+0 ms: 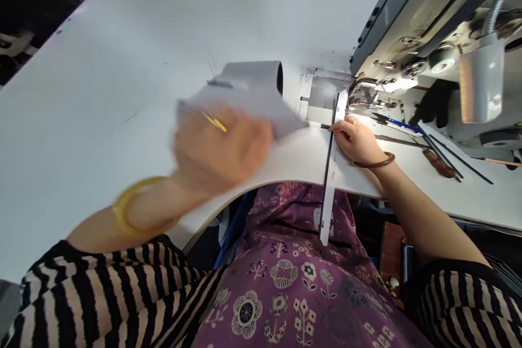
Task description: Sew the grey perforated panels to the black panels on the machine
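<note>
My left hand (222, 147), smeared by motion, is over the near side of a grey sheet-like piece (255, 79). The far part of that piece curls up into a roll, and its near part is blurred. Whether my left fingers grip it is hidden. My right hand (356, 138) is closed, thumb and fingertips pinched at a long white strip with a black edge (329, 185). The strip runs from beside the sewing machine's needle area (353, 95) over the table edge to my lap. A small dark tab (325, 126) shows at my right fingertips.
The sewing machine (408, 16) and its lamp (483, 81) overhang the right side. Blue-handled snips (402, 124), a brown-handled tool (438, 163) and dark thin strips (460, 157) lie right of my hand. The white table (101, 92) has a curved front edge.
</note>
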Motion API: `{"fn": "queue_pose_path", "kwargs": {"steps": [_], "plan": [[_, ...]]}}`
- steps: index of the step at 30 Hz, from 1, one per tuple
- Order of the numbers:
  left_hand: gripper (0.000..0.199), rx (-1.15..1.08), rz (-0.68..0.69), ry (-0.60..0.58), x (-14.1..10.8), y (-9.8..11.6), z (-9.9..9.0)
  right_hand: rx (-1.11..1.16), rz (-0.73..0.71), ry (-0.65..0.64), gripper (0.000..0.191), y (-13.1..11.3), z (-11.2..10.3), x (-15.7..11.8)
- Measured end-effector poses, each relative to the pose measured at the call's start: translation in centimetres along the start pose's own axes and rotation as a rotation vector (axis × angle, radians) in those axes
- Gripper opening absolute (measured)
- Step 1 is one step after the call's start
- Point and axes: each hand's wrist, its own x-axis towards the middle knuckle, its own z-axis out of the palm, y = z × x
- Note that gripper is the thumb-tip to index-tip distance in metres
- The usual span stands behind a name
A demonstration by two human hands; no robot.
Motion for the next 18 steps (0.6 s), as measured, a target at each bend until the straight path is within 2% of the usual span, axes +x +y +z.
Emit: {"fn": "queue_pose_path", "kwargs": {"steps": [1, 4, 5, 7, 9, 13, 18], "plan": [[0.035, 0.036, 0.024, 0.011, -0.7, 0.9, 2.3, -0.004, 0.002, 0.004, 0.027, 0.0, 0.0, 0.0], [0.034, 0.382, 0.414, 0.247, -2.1, 1.9, 8.2, -0.016, -0.004, 0.003, 0.027, 0.0, -0.2, 0.1], [0.031, 0.475, 0.502, 0.341, -2.4, 1.7, 9.5, -0.021, -0.009, -0.001, 0.026, 0.0, -0.3, 0.2], [0.026, 0.564, 0.596, 0.467, -2.9, 1.0, 11.0, -0.022, -0.017, -0.015, 0.025, 0.0, -0.6, 0.5], [0.024, 0.545, 0.618, 0.497, -3.2, 0.4, 11.6, -0.011, -0.017, -0.020, 0.023, -0.2, -0.9, 0.7], [0.026, 0.488, 0.586, 0.446, -3.2, -0.2, 11.6, 0.012, 0.016, 0.024, 0.019, -0.6, -1.9, 0.8], [0.031, 0.450, 0.519, 0.295, -2.4, -0.9, 10.9, 0.043, 0.063, -0.007, 0.015, -0.6, -3.7, 0.1]]}}
